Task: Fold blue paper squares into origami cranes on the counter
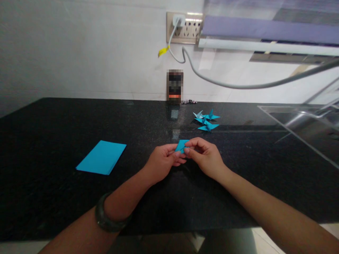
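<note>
A small folded piece of blue paper (182, 145) is held between both hands over the dark countertop. My left hand (165, 158) pinches its left side, thumb on top and fingers beneath. At its right edge, my right hand (205, 155) grips the paper between thumb and forefinger. Parts of the folds are hidden by the fingertips. Beyond the right hand stand several folded paper cranes (208, 127), mostly blue, with one paler. To the left lies a stack of square blue paper (102, 158).
The black speckled countertop (53, 197) meets a white wall. A blurred dark box (174, 86) leans there beside a beaded string (190, 102). A grey cable (233, 85) runs from the wall socket (185, 28) to the right. A metal sink edge (296, 135) is at right.
</note>
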Tool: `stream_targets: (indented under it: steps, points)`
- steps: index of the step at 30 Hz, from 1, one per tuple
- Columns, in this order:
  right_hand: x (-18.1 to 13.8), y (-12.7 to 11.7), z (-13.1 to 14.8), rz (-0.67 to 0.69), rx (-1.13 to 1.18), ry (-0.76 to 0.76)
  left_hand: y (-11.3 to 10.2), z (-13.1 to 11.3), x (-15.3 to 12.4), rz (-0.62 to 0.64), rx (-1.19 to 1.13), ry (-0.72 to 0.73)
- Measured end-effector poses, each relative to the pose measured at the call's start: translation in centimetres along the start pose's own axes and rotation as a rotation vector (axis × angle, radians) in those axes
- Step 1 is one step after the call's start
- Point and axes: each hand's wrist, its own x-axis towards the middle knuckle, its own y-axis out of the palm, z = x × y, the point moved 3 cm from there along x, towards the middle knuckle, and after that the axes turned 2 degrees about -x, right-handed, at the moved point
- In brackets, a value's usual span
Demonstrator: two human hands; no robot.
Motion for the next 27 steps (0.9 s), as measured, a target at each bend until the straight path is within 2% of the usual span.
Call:
stream_targets:
  steps: [2,5,8,13,16,18,20,23,25,27]
  points:
    - [0.1,0.0,-0.4,0.022,0.084,0.041,-0.1,0.0,0.0,0.007,0.010,-0.008]
    - [0.1,0.0,-0.5,0.064,0.178,0.013,-0.2,0.3,0.2,0.056,0.041,-0.021]
    - [0.2,-0.1,-0.4,0.157,0.175,0.001,-0.2,0.7,0.2,0.125,0.098,0.011]
    - [-0.1,0.0,-0.4,0.304,0.046,0.075,-0.5,0.3,-0.2,0.143,0.414,0.169]
    - [-0.2,0.1,-0.6,0.327,-0.009,0.129,-0.8,-0.6,-0.5,0.118,0.615,0.278]
    - [-0.3,0.2,-0.8,0.375,-0.070,0.172,-0.9,-1.1,-0.6,0.059,0.674,0.336]
    - [-0.5,0.5,-0.9,0.418,-0.100,0.204,-1.1,-1.3,-0.6,-0.020,0.645,0.363]
    - [-0.6,0.7,-0.6,0.383,-0.008,0.245,-1.1,-1.0,-0.3,-0.110,0.386,0.330]
    - [-0.6,0.8,-0.2,0.322,0.086,0.259,-1.0,-0.7,0.0,-0.095,0.118,0.269]
    - [-0.5,1.0,0.0,0.287,0.147,0.263,-0.8,-0.5,0.0,-0.091,0.026,0.212]
